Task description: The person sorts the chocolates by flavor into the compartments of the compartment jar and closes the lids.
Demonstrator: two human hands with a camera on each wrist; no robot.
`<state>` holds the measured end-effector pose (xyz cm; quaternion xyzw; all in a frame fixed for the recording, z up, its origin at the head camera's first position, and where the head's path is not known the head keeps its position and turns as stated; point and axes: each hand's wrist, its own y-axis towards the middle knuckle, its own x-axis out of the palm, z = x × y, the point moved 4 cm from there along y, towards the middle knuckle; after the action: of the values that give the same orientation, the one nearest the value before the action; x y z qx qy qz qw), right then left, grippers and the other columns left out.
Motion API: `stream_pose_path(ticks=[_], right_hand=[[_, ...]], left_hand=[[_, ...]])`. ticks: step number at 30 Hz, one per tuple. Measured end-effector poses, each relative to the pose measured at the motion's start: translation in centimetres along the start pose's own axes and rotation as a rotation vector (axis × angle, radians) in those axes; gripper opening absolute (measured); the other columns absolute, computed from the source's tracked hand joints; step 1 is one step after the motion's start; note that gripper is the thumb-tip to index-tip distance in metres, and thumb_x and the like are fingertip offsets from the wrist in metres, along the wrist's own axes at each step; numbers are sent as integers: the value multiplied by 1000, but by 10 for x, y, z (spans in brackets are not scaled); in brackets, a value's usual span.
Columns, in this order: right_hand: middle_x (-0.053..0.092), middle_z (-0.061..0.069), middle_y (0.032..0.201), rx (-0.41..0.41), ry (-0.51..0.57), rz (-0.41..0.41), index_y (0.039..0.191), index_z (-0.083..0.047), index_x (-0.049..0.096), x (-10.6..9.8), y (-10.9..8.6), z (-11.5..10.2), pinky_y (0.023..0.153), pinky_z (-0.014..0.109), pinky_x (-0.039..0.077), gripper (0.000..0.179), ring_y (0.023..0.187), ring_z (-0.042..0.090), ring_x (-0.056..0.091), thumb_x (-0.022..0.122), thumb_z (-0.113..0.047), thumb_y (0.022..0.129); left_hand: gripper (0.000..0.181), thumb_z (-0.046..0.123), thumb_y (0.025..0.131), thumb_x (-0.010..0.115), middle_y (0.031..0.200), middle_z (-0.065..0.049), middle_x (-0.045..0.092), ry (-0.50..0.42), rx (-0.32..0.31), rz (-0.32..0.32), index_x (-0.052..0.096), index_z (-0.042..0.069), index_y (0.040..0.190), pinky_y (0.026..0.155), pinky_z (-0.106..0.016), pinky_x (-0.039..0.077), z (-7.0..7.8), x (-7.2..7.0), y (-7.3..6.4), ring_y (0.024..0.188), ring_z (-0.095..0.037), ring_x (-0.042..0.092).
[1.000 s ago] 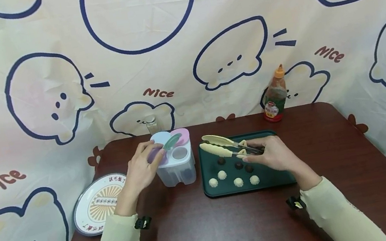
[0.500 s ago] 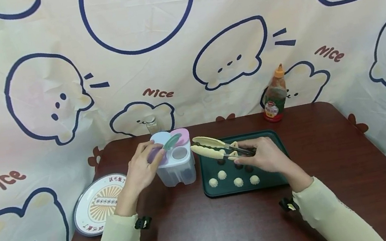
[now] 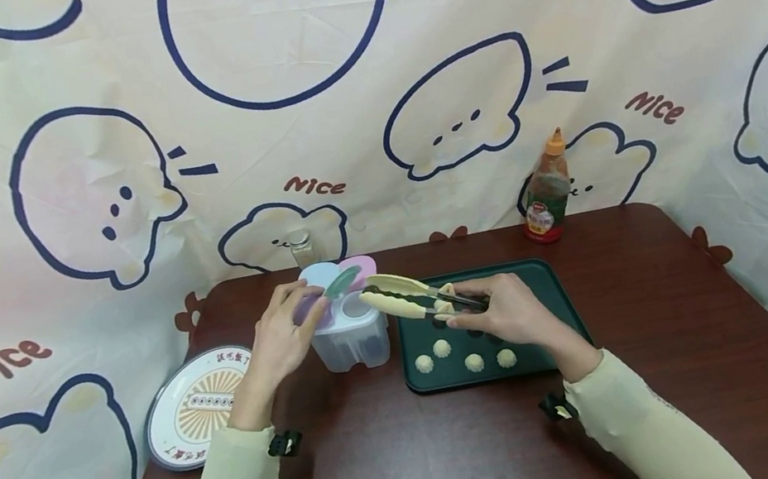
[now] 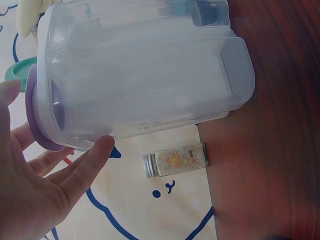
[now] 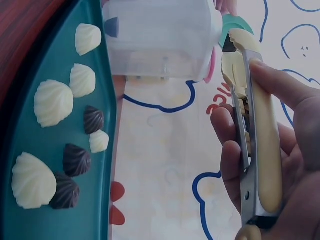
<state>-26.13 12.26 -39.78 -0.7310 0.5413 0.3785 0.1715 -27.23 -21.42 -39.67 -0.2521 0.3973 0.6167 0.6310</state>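
Note:
At the left of centre stands a clear container (image 3: 352, 349) with several compartments and coloured flip lids. My left hand (image 3: 279, 336) lies over its purple lid (image 4: 31, 107). Thumb and finger pinch the edge of the raised green lid (image 3: 343, 281), and the round opening in front is uncovered. My right hand (image 3: 516, 311) grips cream-tipped tongs (image 3: 394, 305), their tips above the container's right side. Something dark (image 5: 229, 46) shows between the tips in the right wrist view. A dark piece (image 4: 207, 13) is visible inside the container.
A dark green tray (image 3: 555, 271) to the right bears ridged white pieces (image 5: 53, 103) and dark pieces (image 5: 77, 161). A sauce bottle (image 3: 546, 201) stands at the back right. Behind the container is a seasoning jar (image 4: 180, 159). A printed round plate (image 3: 179, 423) lies at the left.
My right hand has carried the tongs leftward from above the tray until their tips reach over the container. My left hand and the green lid have stayed put.

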Motion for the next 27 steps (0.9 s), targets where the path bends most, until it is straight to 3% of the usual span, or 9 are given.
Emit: stream_pose_path(ticks=[27], right_hand=[[61,-7,67,-18,-46,-35,128,-19,69,6,8,-16,47,24,34,50,55,11,51,80,-39,83]], left_hand=[[61,68,97,39,155,-9,40,-7,17,1,58,23,135,111,-70,31,-1,0,-1,141,-40,41]])
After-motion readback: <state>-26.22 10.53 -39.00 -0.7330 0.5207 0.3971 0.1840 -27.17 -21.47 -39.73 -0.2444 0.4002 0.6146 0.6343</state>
